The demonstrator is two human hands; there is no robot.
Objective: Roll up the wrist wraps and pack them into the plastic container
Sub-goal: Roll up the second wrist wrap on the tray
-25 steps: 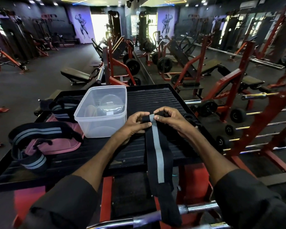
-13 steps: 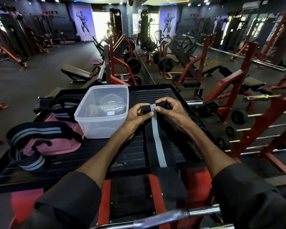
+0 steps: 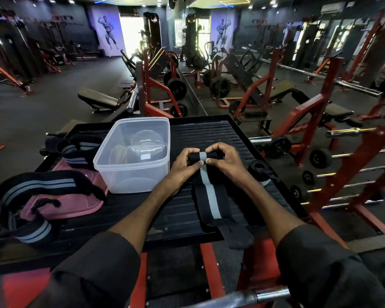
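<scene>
Rolling has begun, seen from the head view, the only one here: a second ago the wrist wrap (image 3: 202, 157) was a flat end pinched between the fingers, and now that end is a short, tight roll with its grey stripe wound round the middle. The left hand (image 3: 185, 165) and the right hand (image 3: 222, 162) pinch the roll from either side, thumbs on the near face and fingers curled over the top. The roll sits on the black ribbed platform (image 3: 209, 134), just right of the plastic container (image 3: 131, 174) and not touching it.

The tail (image 3: 211, 196) is shorter too. Earlier it hung off the near edge down toward the barbell (image 3: 242, 294); now most of it lies flat on the platform and only its end droops over the edge. By my reading a good stretch of strap is left to wind before this wrap can go in.

The container stands open with only clear plastic pieces inside, so no wrap is packed yet. Two loose wraps (image 3: 38, 185) lie unrolled to its left, partly over a pink lid (image 3: 60, 207), and a dark strap (image 3: 259, 168) lies at the platform's right edge
</scene>
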